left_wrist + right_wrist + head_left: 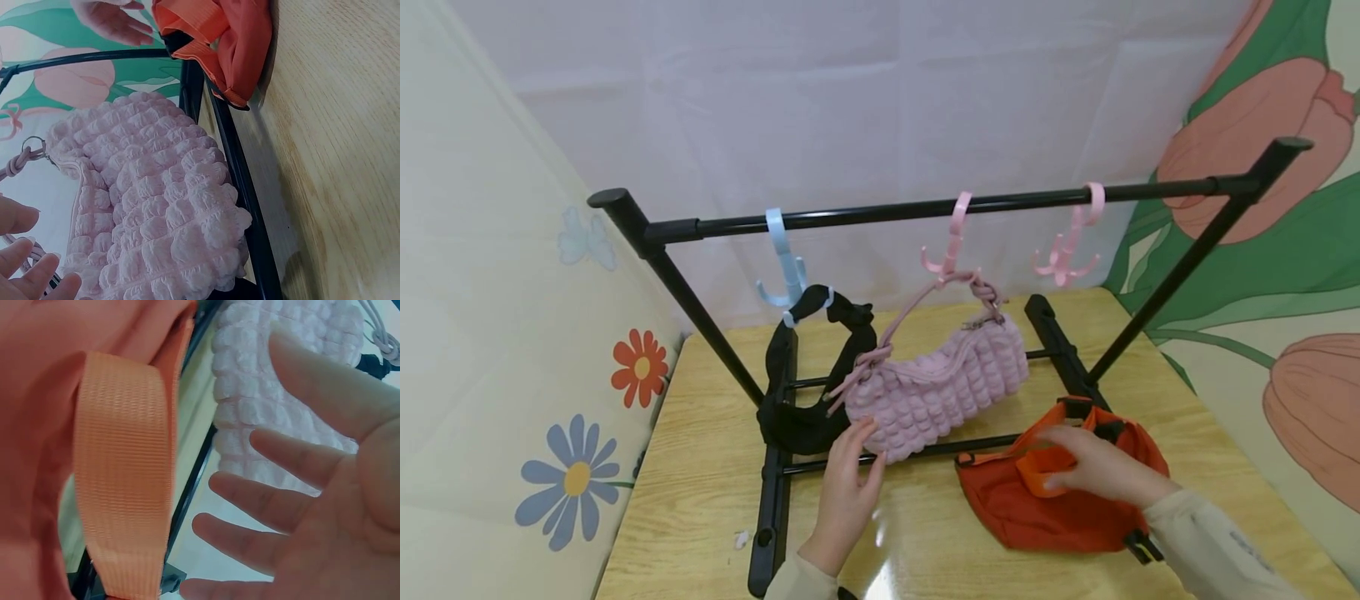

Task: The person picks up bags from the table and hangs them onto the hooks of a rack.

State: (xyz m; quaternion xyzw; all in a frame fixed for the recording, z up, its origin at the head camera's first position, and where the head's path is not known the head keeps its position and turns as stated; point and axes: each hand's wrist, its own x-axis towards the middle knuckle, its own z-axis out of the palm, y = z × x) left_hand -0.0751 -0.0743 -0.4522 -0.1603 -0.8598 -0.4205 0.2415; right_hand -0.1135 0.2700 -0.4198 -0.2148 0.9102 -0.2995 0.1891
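A puffy pink handbag [936, 387] hangs by its strap from a pink hook [953, 246] on the black rack. My left hand [848, 483] is at the bag's lower left end, fingers loosely extended; whether they touch it I cannot tell. In the left wrist view those fingers [31, 269] show beside the quilted bag with nothing held. An orange-red bag [1060, 525] with an orange webbing strap [122, 475] lies at the rack's right foot. Over it is my right hand [1101, 467], its fingers spread apart from the strap in the right wrist view.
The black rack's bar [865, 214] spans the wooden table [692, 492]. A black bag [808, 425] hangs from a blue hook [786, 262] on the left. Another pink hook [1063, 258] hangs bare on the right. Patterned cloth walls stand at both sides.
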